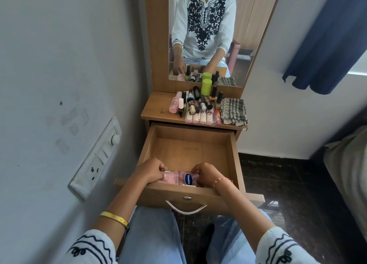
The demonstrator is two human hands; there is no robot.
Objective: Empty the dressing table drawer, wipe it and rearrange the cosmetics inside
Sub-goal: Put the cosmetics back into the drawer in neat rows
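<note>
The wooden drawer (190,144) of the dressing table is pulled out, its bottom bare except at the front edge. There a pink Vaseline lotion bottle (181,178) lies on its side. My left hand (152,170) grips its left end and my right hand (206,173) grips its right end, fingers curled. Several cosmetics (198,102) stand and lie on the tabletop (156,108): a pink bottle, a green cylinder, dark tubes and nail polishes, and a clear box. A folded checked cloth (233,110) lies on the tabletop to their right.
A mirror (210,35) rises behind the tabletop. The wall with a switchboard (97,160) is close on the left. A blue curtain (327,41) hangs at the upper right, a bed edge (349,164) at the right. The drawer's metal handle (186,207) is above my knees.
</note>
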